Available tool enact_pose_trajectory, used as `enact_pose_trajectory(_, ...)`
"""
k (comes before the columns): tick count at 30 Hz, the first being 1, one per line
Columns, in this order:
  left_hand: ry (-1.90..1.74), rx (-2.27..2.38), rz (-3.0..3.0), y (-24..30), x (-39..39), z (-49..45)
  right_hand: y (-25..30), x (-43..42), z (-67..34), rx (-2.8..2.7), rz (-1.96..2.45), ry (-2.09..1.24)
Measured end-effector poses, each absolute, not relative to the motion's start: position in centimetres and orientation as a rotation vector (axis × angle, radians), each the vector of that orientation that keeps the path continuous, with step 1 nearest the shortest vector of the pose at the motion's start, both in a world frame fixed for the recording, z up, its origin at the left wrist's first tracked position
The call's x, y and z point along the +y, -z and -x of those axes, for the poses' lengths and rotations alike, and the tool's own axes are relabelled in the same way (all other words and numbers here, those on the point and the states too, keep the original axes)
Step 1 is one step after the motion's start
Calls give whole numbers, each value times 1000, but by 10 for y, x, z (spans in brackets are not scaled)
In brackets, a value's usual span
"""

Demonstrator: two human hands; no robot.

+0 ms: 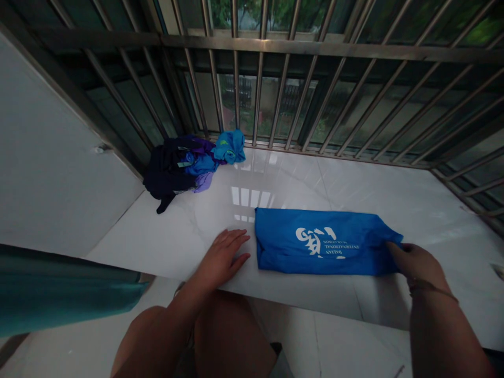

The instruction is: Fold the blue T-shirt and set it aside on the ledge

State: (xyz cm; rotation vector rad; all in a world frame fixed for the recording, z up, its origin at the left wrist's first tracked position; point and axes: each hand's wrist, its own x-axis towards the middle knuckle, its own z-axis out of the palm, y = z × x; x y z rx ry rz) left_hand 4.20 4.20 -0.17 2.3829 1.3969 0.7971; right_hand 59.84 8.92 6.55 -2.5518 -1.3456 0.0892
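Note:
A folded blue shirt (323, 242) with white print lies flat on a glossy white ledge (275, 184). My right hand (413, 261) grips the shirt's right end, fingers curled over the cloth. My left hand (224, 255) rests flat on the ledge just left of the shirt, fingers stretched out and holding nothing.
A heap of dark, purple and blue clothes (189, 165) sits at the ledge's far left corner. Metal window bars (275, 79) close off the back and right side. A white wall (47, 173) stands on the left, and teal cloth (59, 289) hangs at lower left.

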Motion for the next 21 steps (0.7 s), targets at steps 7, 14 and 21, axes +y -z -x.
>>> enact_pose_trajectory(7, -928, 1060, -2348, -11, 44, -80, -119, 88, -453, -1541, 2387, 38)
enact_pose_trajectory(14, -870, 1128, -2287, -1, 54, -109, -108, 75, -284, -2553, 1774, -25)
enact_pose_trajectory(21, -1100, 1519, -2055, 2, 61, -103, -68, 51, -265, -2516, 1607, -252)
